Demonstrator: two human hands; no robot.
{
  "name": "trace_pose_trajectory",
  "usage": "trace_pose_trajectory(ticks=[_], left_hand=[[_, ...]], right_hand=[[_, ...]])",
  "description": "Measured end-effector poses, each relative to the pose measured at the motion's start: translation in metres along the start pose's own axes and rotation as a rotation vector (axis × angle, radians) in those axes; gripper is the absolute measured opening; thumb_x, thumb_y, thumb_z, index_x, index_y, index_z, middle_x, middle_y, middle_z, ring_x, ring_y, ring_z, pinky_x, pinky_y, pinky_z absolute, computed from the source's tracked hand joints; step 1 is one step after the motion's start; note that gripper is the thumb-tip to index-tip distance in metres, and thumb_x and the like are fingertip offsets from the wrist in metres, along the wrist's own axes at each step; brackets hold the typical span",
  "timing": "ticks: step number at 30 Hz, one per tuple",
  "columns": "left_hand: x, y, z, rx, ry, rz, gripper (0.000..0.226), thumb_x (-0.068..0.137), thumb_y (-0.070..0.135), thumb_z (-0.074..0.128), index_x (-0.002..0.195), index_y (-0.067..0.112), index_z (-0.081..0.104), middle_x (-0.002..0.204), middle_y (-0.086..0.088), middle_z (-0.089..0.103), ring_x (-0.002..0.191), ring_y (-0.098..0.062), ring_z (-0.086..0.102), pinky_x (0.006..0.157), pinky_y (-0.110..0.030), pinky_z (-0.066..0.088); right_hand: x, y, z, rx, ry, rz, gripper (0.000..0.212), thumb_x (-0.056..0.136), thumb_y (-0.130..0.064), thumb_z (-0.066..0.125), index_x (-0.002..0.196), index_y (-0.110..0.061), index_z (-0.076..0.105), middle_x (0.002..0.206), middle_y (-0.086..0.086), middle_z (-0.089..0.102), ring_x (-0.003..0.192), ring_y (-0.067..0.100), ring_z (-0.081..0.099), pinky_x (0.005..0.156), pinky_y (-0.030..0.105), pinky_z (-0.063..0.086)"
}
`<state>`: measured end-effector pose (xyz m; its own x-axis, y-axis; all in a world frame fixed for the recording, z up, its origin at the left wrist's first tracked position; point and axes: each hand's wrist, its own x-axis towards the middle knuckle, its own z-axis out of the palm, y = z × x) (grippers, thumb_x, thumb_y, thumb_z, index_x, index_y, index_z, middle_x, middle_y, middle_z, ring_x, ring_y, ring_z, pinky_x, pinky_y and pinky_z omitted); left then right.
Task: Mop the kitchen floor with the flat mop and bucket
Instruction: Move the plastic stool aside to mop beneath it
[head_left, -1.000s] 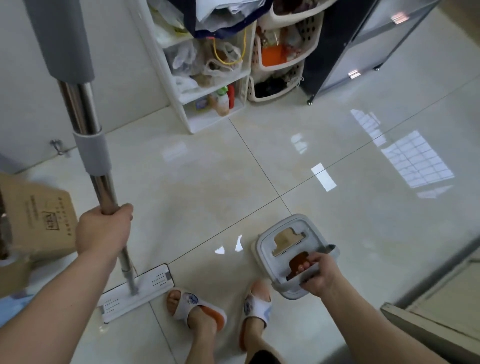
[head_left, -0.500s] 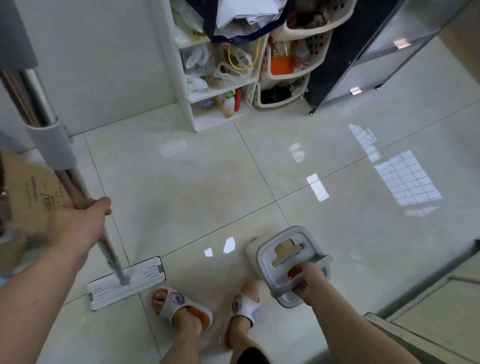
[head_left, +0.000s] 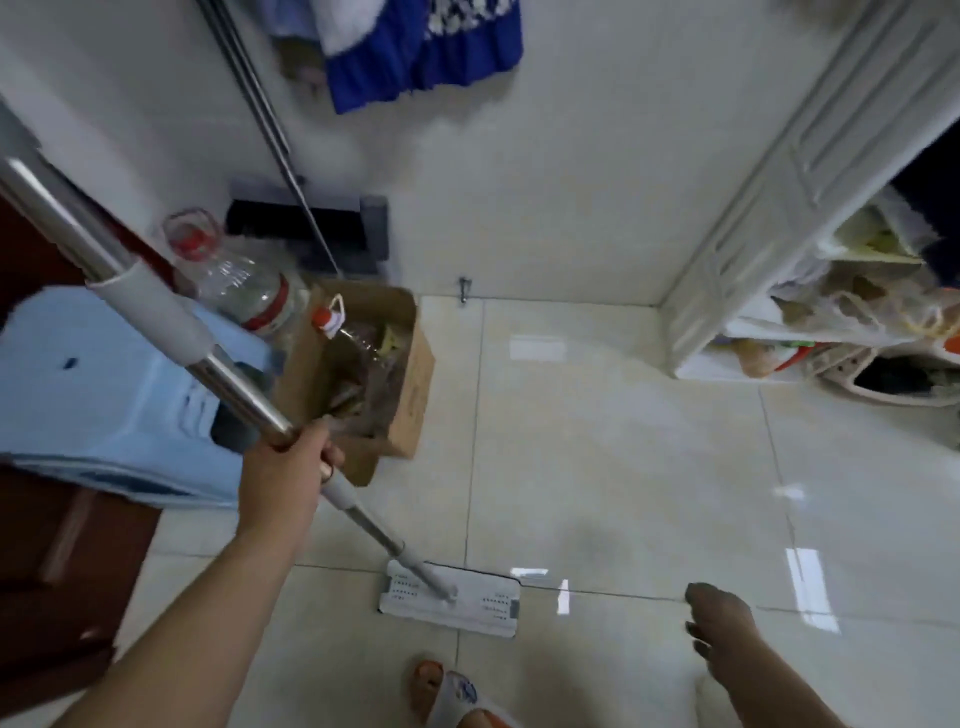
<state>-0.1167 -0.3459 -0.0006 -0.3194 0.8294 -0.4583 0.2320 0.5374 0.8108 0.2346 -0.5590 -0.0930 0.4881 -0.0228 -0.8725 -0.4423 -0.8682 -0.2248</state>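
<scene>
Left hand (head_left: 283, 483) closed round steel mop pole (head_left: 236, 384), right hand (head_left: 719, 629) spread empty; risked clipping brown cardboard box (head_left: 374, 374) beside white flat mop head (head_left: 451, 597).

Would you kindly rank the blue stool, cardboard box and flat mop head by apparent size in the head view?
1. blue stool, though it sits nearest the camera
2. cardboard box
3. flat mop head

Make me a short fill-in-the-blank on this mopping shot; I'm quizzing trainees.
1. The left hand grips the mop ____.
2. The right hand holds ____.
3. The mop head lies flat on the ____.
4. The cardboard box holds a plastic ____.

Missing words: pole; nothing; floor; bottle
</scene>
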Motion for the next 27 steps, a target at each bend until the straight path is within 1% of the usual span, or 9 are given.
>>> trace_pose_trajectory(ticks=[2,3,8,12,16,19,22,25,27], left_hand=[[0.028,-0.020,-0.025,-0.100,0.067,-0.045,0.020,0.093,0.026,0.067,0.077,0.014,0.066,0.066,0.001,0.072,0.068,-0.010,0.067,0.082,-0.038,0.050],[0.036,-0.029,-0.031,-0.153,0.095,-0.066,0.021,0.094,0.024,0.067,0.075,0.015,0.064,0.062,0.002,0.069,0.066,-0.011,0.067,0.084,-0.039,0.051],[0.081,-0.053,-0.047,-0.277,0.145,-0.045,0.045,0.096,0.022,0.065,0.052,0.029,0.058,0.054,0.004,0.055,0.058,-0.011,0.059,0.084,-0.046,0.050],[0.116,-0.063,-0.052,-0.384,0.166,0.004,0.047,0.096,0.017,0.066,0.052,0.030,0.053,0.055,0.001,0.048,0.055,-0.014,0.052,0.078,-0.049,0.047],[0.149,-0.066,-0.051,-0.477,0.246,0.072,0.036,0.083,0.022,0.070,0.054,0.029,0.051,0.054,0.001,0.042,0.052,-0.015,0.046,0.066,-0.042,0.046],[0.167,-0.066,-0.047,-0.464,0.266,0.063,0.032,0.081,0.027,0.070,0.054,0.031,0.054,0.055,0.002,0.040,0.053,-0.013,0.045,0.062,-0.038,0.049],[0.171,-0.064,-0.041,-0.436,0.256,0.049,0.032,0.080,0.030,0.070,0.053,0.032,0.052,0.055,0.001,0.039,0.053,-0.015,0.045,0.062,-0.036,0.051],[0.165,-0.059,-0.035,-0.416,0.268,0.034,0.031,0.077,0.030,0.071,0.053,0.031,0.051,0.056,0.000,0.038,0.053,-0.015,0.044,0.061,-0.036,0.050],[0.159,-0.055,-0.028,-0.403,0.267,0.014,0.031,0.076,0.030,0.072,0.053,0.029,0.051,0.056,-0.001,0.037,0.054,-0.016,0.042,0.060,-0.037,0.048]], right_hand=[[0.004,-0.024,0.061,-0.080,-0.139,-0.096,0.021,0.101,0.001,0.048,0.081,-0.004,0.051,0.071,0.012,0.045,0.058,0.023,0.048,0.059,0.029,0.029],[-0.001,-0.040,0.091,-0.116,-0.233,-0.137,0.023,0.101,0.002,0.047,0.080,-0.007,0.050,0.071,0.012,0.048,0.058,0.023,0.050,0.059,0.028,0.030],[-0.024,-0.092,0.251,-0.394,-0.434,-0.221,0.009,0.098,-0.007,0.059,0.091,-0.003,0.062,0.084,0.014,0.062,0.071,0.027,0.061,0.064,0.028,0.043],[-0.010,-0.147,0.353,-0.581,-0.452,-0.358,0.028,0.098,-0.023,0.066,0.113,0.001,0.065,0.095,0.014,0.063,0.082,0.027,0.065,0.075,0.036,0.050],[0.016,-0.204,0.438,-0.581,-0.406,-0.469,0.038,0.095,-0.042,0.067,0.109,-0.007,0.062,0.104,0.012,0.068,0.098,0.029,0.070,0.087,0.041,0.061],[0.034,-0.221,0.478,-0.619,-0.417,-0.402,0.034,0.095,-0.039,0.068,0.108,-0.008,0.062,0.101,0.013,0.073,0.083,0.030,0.076,0.075,0.042,0.066],[0.048,-0.227,0.494,-0.716,-0.367,-0.382,0.015,0.096,-0.017,0.067,0.100,-0.003,0.066,0.088,0.019,0.076,0.066,0.034,0.077,0.067,0.046,0.066],[0.060,-0.222,0.485,-0.698,-0.300,-0.398,0.011,0.097,-0.007,0.059,0.095,0.001,0.067,0.080,0.021,0.076,0.059,0.036,0.076,0.064,0.048,0.066],[0.068,-0.210,0.461,-0.644,-0.280,-0.351,0.015,0.100,-0.010,0.055,0.094,-0.001,0.066,0.080,0.020,0.076,0.060,0.036,0.076,0.065,0.048,0.066]])
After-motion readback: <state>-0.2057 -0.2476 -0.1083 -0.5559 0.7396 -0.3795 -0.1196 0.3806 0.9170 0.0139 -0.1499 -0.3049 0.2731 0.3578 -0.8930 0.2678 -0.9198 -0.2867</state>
